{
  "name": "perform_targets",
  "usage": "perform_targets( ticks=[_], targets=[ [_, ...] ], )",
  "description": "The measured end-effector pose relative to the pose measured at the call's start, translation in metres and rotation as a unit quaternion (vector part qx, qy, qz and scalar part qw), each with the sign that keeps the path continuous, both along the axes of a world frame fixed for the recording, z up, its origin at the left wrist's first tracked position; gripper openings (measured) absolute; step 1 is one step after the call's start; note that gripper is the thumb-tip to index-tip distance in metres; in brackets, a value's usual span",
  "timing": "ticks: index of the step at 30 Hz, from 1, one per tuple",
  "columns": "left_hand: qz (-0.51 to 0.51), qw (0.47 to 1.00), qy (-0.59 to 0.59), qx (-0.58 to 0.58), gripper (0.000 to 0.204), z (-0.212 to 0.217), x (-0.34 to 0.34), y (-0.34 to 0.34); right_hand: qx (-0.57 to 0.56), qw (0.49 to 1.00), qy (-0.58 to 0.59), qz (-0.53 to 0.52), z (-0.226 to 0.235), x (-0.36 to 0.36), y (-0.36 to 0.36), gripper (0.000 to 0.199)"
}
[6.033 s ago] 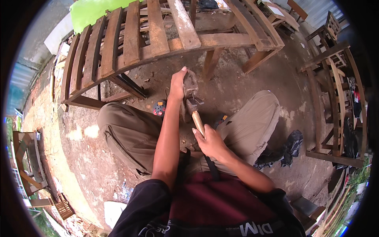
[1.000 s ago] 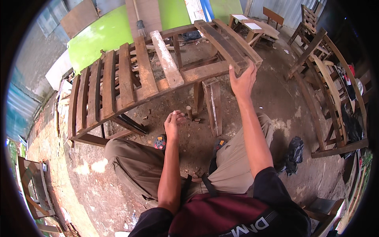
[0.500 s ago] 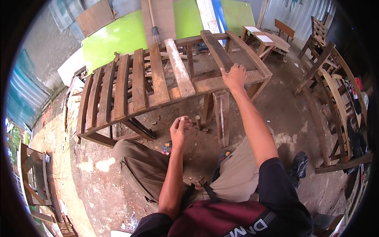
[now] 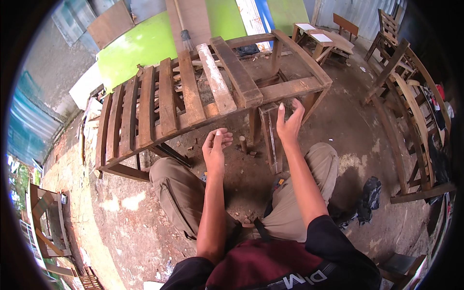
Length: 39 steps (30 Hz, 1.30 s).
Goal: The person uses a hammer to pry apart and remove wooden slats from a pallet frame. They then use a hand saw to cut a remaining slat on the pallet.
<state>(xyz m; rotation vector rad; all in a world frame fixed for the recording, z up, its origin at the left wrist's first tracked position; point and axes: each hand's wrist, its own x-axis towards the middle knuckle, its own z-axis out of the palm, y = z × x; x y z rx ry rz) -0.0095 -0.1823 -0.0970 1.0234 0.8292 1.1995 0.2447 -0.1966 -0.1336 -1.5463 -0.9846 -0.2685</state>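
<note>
A long wooden bench frame (image 4: 285, 89) stands before me, with several brown slats laid across its rails. My right hand (image 4: 290, 123) hangs just in front of the near rail, thumb and fingers apart, holding nothing. Closest to it is a dark brown slat (image 4: 237, 72), lying across the frame and apart from the hand. Left of that lies a slat with worn white paint (image 4: 216, 79). My left hand (image 4: 215, 147) hovers below the near rail, fingers loosely bent and no object visible in them. An upright wooden piece (image 4: 271, 140) stands beneath the rail between my hands.
A short round wooden peg (image 4: 242, 144) and scraps lie on the floor under the bench. Wooden chair frames (image 4: 415, 130) crowd the right side. A broom (image 4: 186, 38) leans against boards behind the bench. A black plastic bag (image 4: 369, 198) lies right of my knee.
My right hand has let go of the dark brown slat and drawn back toward me. That slat has shifted left, nearer the white-painted one. My left hand has risen slightly.
</note>
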Motion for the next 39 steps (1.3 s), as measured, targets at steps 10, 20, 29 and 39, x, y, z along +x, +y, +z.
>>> perform_targets(
  ticks=[10, 20, 29, 39],
  targets=[
    [0.025, 0.992, 0.081, 0.092, 0.023, 0.002, 0.018, -0.004, -0.312, 0.937, 0.156, 0.022, -0.098, -0.021, -0.049, 0.086],
    [0.091, 0.922, 0.277, 0.254, 0.029, 0.066, 0.057, 0.120, -0.192, 0.971, 0.019, -0.139, -0.068, 0.008, -0.067, 0.087],
    [0.061, 0.925, 0.281, 0.246, 0.044, 0.006, 0.082, 0.211, -0.144, 0.971, -0.129, 0.140, 0.060, -0.053, 0.023, 0.072],
    [0.079, 0.918, 0.288, 0.260, 0.035, 0.010, 0.080, 0.203, -0.172, 0.918, 0.307, 0.180, 0.123, -0.037, 0.044, 0.084]
  ],
)
